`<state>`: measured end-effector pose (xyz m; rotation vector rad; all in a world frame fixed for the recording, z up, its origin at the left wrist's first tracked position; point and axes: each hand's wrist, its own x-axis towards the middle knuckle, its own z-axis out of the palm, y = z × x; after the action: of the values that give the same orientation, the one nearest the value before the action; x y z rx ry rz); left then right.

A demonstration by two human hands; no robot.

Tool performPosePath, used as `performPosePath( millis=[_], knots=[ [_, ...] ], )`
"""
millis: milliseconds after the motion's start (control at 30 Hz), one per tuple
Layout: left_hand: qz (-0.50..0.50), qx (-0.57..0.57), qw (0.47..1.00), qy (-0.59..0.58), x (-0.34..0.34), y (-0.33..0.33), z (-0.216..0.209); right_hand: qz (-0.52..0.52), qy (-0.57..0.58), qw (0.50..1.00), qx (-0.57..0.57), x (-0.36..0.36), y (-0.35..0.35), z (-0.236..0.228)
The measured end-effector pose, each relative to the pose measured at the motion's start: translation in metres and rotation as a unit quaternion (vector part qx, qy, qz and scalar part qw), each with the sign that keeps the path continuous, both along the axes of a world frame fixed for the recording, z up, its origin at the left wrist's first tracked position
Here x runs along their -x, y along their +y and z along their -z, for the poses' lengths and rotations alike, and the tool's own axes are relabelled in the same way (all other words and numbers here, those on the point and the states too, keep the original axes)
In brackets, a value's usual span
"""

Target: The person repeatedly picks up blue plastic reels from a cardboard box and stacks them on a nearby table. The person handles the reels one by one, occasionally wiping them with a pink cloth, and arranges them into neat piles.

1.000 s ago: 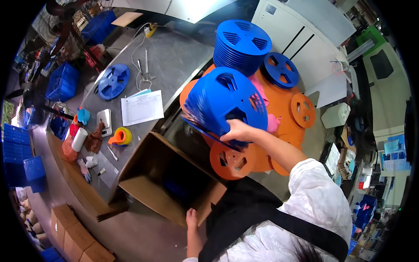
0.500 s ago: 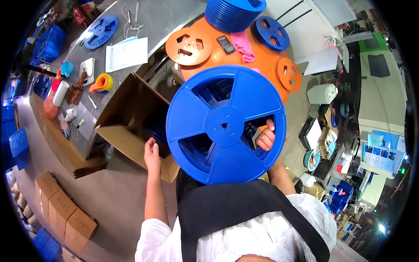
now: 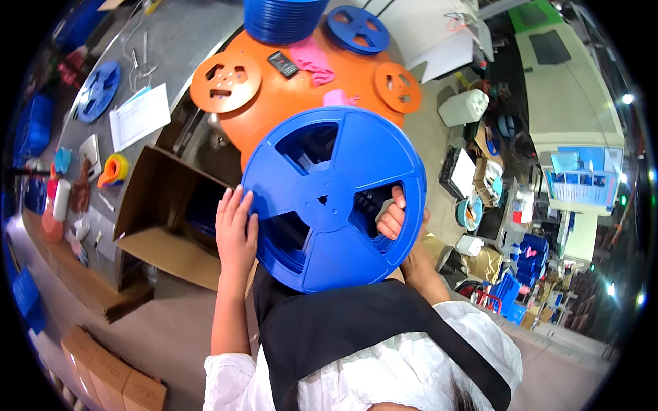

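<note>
A stack of blue plastic reels (image 3: 336,219) is held up in front of my chest, its round face toward me. The top reel has a small hub hole and three wide cutouts, with more blue rims showing behind it. My right hand (image 3: 393,216) grips the stack at its right side, fingers curled through the right cutout. Against the left rim rests my left hand (image 3: 234,222), its fingers stretched out. Beside that hand is an opened cardboard box (image 3: 168,253), with dark blue reels partly visible in its shadowed inside.
An orange round table (image 3: 274,116) ahead carries a tall stack of blue reels (image 3: 284,20), another blue reel (image 3: 358,29), orange discs (image 3: 226,81) and a pink cloth (image 3: 312,60). At left, a grey workbench (image 3: 175,41) holds papers and tape. Closed cartons (image 3: 110,373) stand on the floor.
My left hand has come up from beside the box to the stack's left rim. The right hand keeps its grip. The view has shifted, moving the surroundings leftward.
</note>
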<state>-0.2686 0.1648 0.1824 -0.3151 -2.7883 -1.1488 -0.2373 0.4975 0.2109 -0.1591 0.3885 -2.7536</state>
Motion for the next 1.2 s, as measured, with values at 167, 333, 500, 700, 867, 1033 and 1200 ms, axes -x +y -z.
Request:
performPosePath(
  millis=[167, 333, 500, 700, 867, 1033, 1200],
  knots=[
    [0.059, 0.007, 0.998, 0.009, 0.013, 0.025, -0.015, 0.035, 0.000, 0.999, -0.022, -0.003, 0.023, -0.007],
    [0.040, -0.068, 0.996, -0.052, 0.044, 0.021, -0.016, 0.076, -0.058, 0.994, -0.044, 0.016, 0.027, -0.009],
    [0.056, -0.116, 0.984, -0.125, 0.034, 0.057, -0.017, 0.096, -0.074, 0.991, -0.055, 0.024, 0.029, -0.003],
    [0.006, -0.302, 0.861, -0.410, 0.014, 0.128, 0.032, 0.040, -0.186, 0.936, -0.295, 0.015, -0.002, -0.004],
    [-0.035, -0.576, 0.665, -0.475, 0.015, 0.078, 0.045, 0.012, -0.243, 0.914, -0.325, 0.021, -0.024, -0.040],
    [-0.042, -0.780, 0.463, -0.418, 0.009, 0.031, -0.012, 0.058, -0.238, 0.939, -0.243, 0.000, 0.004, -0.012],
    [0.013, -0.869, 0.306, -0.390, 0.006, 0.038, -0.001, 0.103, -0.229, 0.940, -0.231, -0.010, 0.013, -0.009]
  ],
)
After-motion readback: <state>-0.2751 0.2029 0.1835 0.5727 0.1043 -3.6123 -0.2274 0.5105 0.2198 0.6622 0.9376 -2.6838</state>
